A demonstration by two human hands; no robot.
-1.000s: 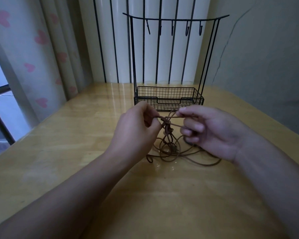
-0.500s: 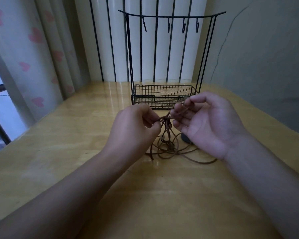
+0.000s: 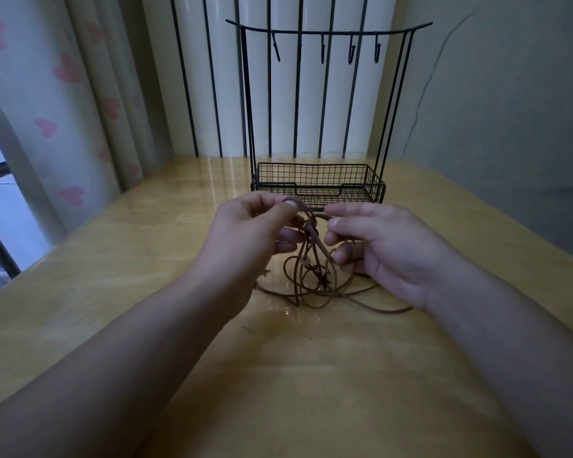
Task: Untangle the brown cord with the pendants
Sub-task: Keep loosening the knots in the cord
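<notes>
A wooden table bears a black wire rack at its far side. Near it, the left hand and right hand each pinch the raised top of the brown cord. Its tangled loops lie on the table between the hands, small pendants hanging among them.

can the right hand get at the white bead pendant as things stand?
Probably yes. The white bead hangs in the open just left of the right hand, only thin cord strands around it. But that hand's grip is on the cord, so it would have to let go.
</notes>
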